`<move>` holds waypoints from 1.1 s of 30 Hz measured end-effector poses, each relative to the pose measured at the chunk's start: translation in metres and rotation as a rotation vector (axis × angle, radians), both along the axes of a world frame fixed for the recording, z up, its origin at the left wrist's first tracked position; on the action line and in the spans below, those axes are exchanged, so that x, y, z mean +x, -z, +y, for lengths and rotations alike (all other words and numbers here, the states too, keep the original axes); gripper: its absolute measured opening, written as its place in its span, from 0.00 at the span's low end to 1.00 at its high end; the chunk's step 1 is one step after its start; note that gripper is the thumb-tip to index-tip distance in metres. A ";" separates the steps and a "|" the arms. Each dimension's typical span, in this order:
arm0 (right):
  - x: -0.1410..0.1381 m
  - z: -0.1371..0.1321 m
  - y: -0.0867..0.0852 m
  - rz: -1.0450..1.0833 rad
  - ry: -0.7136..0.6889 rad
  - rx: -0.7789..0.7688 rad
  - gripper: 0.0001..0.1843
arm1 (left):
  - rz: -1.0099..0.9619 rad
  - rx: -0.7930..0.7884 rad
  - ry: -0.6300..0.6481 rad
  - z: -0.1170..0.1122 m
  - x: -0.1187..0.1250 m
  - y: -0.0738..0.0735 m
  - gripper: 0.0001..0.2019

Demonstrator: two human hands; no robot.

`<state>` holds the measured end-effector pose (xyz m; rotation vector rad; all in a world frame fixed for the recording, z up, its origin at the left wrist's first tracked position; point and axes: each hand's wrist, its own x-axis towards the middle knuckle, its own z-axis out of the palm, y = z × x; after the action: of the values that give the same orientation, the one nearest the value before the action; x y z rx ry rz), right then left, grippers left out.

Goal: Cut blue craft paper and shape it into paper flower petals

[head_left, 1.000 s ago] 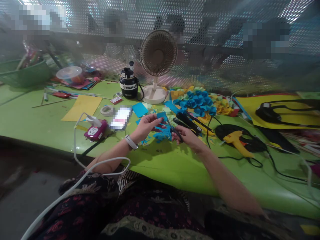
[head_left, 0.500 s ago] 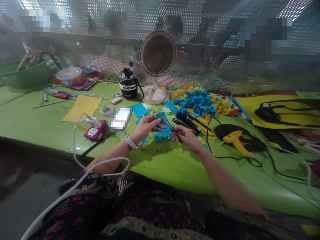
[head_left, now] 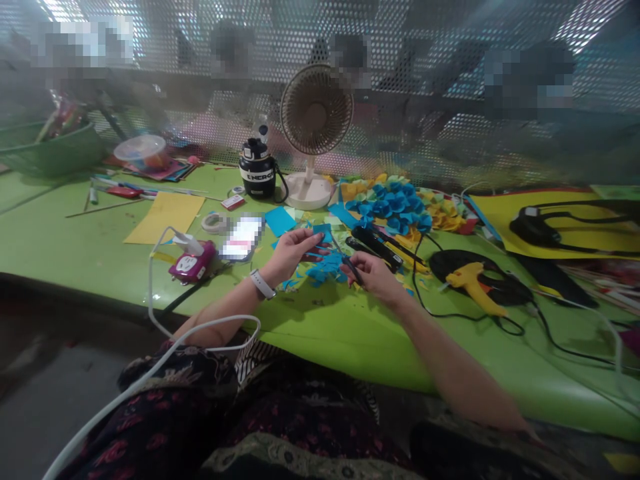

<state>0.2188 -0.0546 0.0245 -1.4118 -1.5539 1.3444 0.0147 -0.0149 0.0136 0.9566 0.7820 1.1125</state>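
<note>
My left hand [head_left: 291,253] pinches a small piece of blue paper [head_left: 323,230] above the green table [head_left: 75,247]. My right hand [head_left: 371,273] is closed round the black handles of a pair of scissors [head_left: 349,261], whose blades point up at the paper. Under both hands lies a heap of blue paper scraps [head_left: 324,267]. A white watch sits on my left wrist.
A small fan [head_left: 315,130] and a black bottle [head_left: 257,168] stand at the back. Blue and yellow paper flowers [head_left: 397,207] lie to the right, with a yellow glue gun [head_left: 473,282] and cables. A phone [head_left: 241,236], a pink power adapter [head_left: 191,261], tape and yellow paper [head_left: 163,217] are on the left.
Both hands stay in nearly the same place; the scissors and blue paper shift only slightly.
</note>
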 end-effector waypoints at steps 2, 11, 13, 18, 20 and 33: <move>0.000 0.000 0.000 -0.013 -0.003 -0.001 0.32 | 0.012 0.006 0.008 0.001 0.000 0.001 0.22; 0.002 0.003 0.000 -0.013 -0.014 0.017 0.33 | 0.076 0.019 0.047 0.000 0.000 0.003 0.22; 0.003 0.003 0.001 -0.014 -0.014 0.020 0.33 | 0.052 0.019 0.041 0.001 0.000 0.004 0.22; 0.003 0.002 0.001 -0.022 -0.015 0.020 0.32 | 0.019 0.007 0.031 0.003 -0.001 0.005 0.22; 0.003 0.003 0.002 -0.024 -0.013 0.020 0.33 | 0.008 0.009 0.019 0.004 -0.001 0.004 0.22; 0.005 0.002 -0.003 -0.037 -0.062 0.015 0.33 | 0.052 0.052 0.056 0.004 -0.001 0.006 0.26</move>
<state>0.2237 -0.0524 0.0271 -1.3968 -1.6414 1.3465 0.0136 -0.0109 0.0071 1.0484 0.7674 1.0672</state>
